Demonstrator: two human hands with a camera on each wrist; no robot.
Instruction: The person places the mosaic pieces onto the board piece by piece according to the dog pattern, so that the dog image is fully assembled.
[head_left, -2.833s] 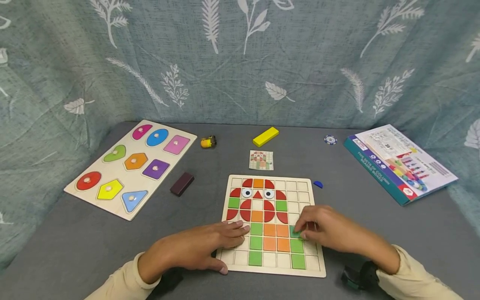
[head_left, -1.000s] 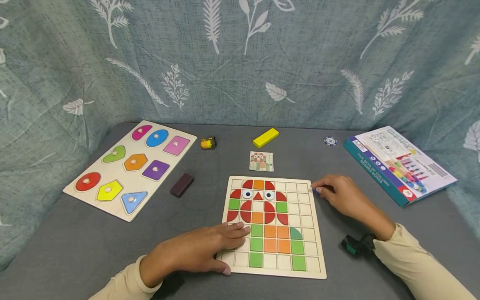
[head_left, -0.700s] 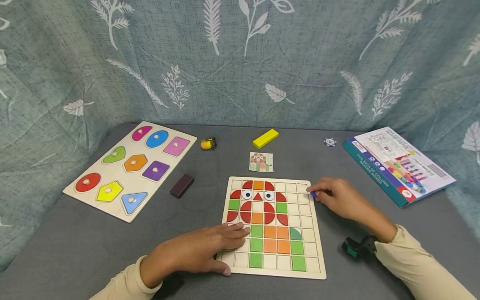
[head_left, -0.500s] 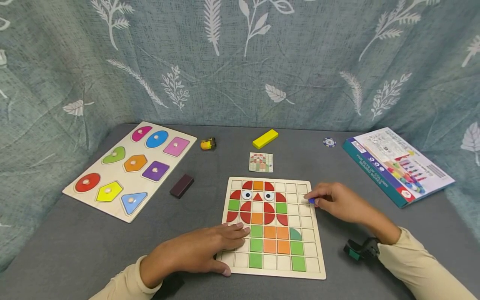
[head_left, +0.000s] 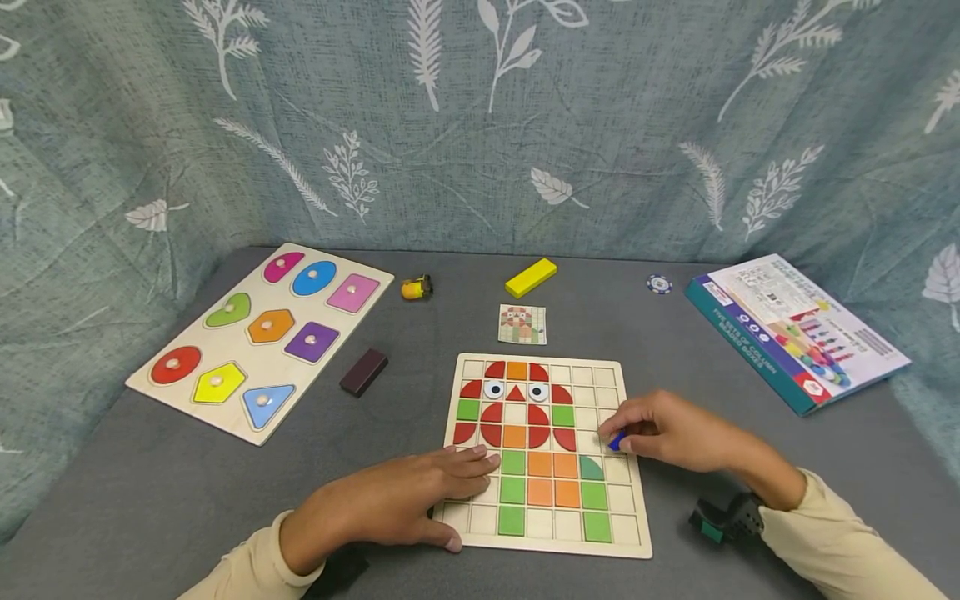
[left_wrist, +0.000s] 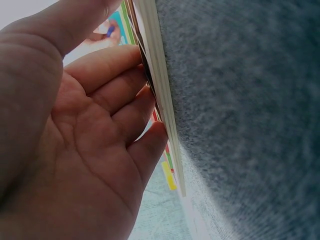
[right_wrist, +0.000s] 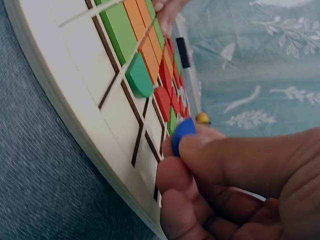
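A wooden grid board lies on the grey table, filled with red, orange and green tiles that form an owl. My right hand pinches a small blue piece just above the board's right columns, near a green quarter-round tile. My left hand rests flat on the board's lower-left corner, fingers straight; in the left wrist view its fingers press against the board's edge.
A shape puzzle board lies at the left, with a dark brown block beside it. Behind the grid are a pattern card, a yellow block, a small yellow toy and a chip. A box lies at the right.
My right hand picked up the blue piece from beside the board's top-right corner and carried it down toward the board's lower right. The left hand stayed still.
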